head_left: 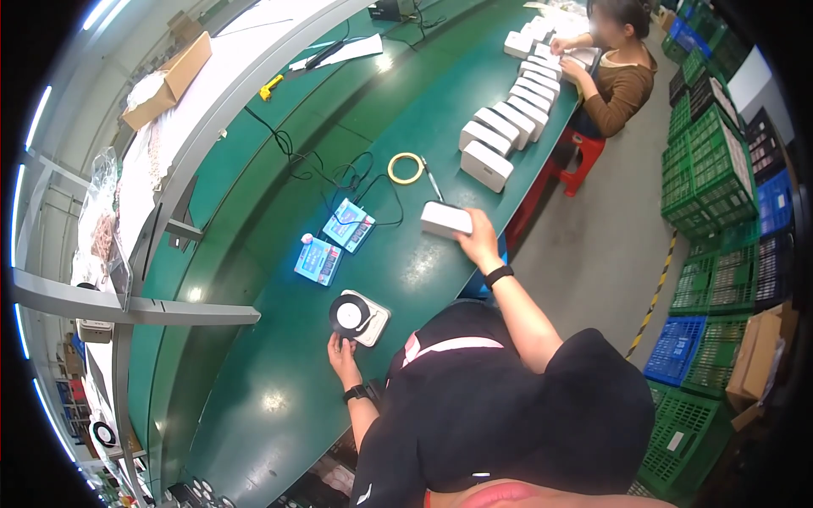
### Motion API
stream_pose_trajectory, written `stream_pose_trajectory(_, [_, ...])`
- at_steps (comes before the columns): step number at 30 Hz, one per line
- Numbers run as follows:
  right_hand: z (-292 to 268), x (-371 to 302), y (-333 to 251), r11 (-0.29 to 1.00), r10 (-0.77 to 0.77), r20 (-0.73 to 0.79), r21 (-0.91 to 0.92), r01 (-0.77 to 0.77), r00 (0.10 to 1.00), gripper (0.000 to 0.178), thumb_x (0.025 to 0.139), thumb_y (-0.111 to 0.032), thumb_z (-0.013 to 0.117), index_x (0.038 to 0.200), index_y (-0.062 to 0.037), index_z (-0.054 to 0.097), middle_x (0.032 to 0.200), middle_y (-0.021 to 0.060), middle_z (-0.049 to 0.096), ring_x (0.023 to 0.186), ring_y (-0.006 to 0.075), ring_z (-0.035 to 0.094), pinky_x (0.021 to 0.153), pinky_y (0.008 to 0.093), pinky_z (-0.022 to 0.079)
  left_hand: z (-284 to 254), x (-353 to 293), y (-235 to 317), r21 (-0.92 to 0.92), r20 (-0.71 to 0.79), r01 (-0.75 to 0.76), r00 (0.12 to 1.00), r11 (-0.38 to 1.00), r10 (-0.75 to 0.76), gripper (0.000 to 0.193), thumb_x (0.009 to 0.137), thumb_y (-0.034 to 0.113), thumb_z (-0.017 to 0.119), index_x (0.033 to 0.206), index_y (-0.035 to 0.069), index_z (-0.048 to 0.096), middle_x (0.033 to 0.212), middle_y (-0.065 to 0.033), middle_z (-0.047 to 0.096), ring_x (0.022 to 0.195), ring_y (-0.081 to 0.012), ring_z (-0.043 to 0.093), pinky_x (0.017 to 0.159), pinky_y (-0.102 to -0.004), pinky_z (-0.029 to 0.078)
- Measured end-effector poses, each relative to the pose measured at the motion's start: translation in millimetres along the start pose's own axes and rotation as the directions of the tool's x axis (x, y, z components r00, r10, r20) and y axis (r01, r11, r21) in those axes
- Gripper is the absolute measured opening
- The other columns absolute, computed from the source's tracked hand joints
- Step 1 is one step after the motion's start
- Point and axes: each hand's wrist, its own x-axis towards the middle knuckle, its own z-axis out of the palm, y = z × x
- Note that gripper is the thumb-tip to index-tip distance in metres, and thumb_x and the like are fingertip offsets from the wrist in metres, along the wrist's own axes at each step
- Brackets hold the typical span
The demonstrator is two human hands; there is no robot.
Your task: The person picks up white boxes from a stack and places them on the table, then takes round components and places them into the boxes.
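Note:
My right hand [479,243] is closed round the near right end of a white, box-shaped piece [444,218], held at the table's right side. A pen-like tool [433,179] lies just beyond it. Lower left, my left hand [343,359] has its thumb and fingertips at the lower edge of a black disc [335,314] with a white centre, like a small record. The disc overlaps a cream base [378,328] with a dark arm, like a toy record player. Whether disc and base are joined I cannot tell.
Two blue boxes [317,261] with cables lie left of centre, near a yellow tape ring [406,168]. A row of white pieces [487,164] runs up the green table [279,372] to a seated person [622,93]. Crates [707,169] are stacked at right.

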Motion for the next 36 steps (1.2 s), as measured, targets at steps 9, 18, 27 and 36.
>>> stream_pose_trajectory(9, [-29.5, 56.8, 55.4, 0.954, -0.064, -0.247, -0.301, -0.014, 0.967, 0.051, 0.063, -0.016, 0.075, 0.108, -0.0056, 0.053, 0.104, 0.0113, 0.055, 0.102, 0.0303, 0.051, 0.085, 0.0378, 0.044, -5.3, 3.4, -3.2, -0.026, 0.024, 0.004, 1.0, 1.0, -0.004, 0.043, 0.09, 0.012, 0.053, 0.127, -0.002, 0.037, 0.126, -0.0134, 0.044, 0.08, -0.0094, 0.055, 0.074, -0.0221, 0.045])
stream_pose_trajectory(18, [-25.8, 66.4, 50.9, 0.914, 0.04, -0.257, -0.381, -0.14, 0.966, 0.056, 0.06, -0.02, 0.078, 0.109, -0.0088, 0.053, 0.101, 0.0067, 0.053, 0.1, 0.0257, 0.051, 0.083, 0.0382, 0.042, 0.6, 2.1, -0.9, -0.014, -0.003, 0.03, 1.0, 0.999, -0.03, 0.043, 0.089, 0.013, 0.054, 0.126, -0.001, 0.038, 0.125, -0.0125, 0.046, 0.079, -0.0094, 0.055, 0.072, -0.0214, 0.045])
stream_pose_trajectory(27, [-11.3, 62.0, 14.5, 0.914, 0.022, -0.427, -0.357, -0.191, 0.904, 0.053, 0.063, -0.019, 0.075, 0.11, -0.009, 0.053, 0.107, 0.0097, 0.052, 0.107, 0.0273, 0.046, 0.092, 0.0415, 0.035, -6.6, 2.0, -2.3, -0.002, 0.009, 0.027, 1.0, 1.0, -0.027, 0.043, 0.09, 0.015, 0.054, 0.127, 0.0, 0.038, 0.124, -0.0116, 0.047, 0.08, -0.0096, 0.055, 0.072, -0.0209, 0.045])
stream_pose_trajectory(36, [49.6, 125.9, -16.7, 0.86, -0.158, 0.108, -0.474, 0.19, 0.982, 0.048, 0.068, -0.018, 0.068, 0.113, -0.0069, 0.055, 0.115, 0.0147, 0.049, 0.114, 0.0308, 0.041, 0.097, 0.0464, 0.028, -2.5, 4.9, -0.1, 0.001, -0.028, 0.039, 0.999, 0.999, -0.039, 0.043, 0.088, 0.012, 0.056, 0.126, -0.002, 0.039, 0.125, -0.0158, 0.045, 0.076, -0.0099, 0.056, 0.069, -0.0204, 0.046])
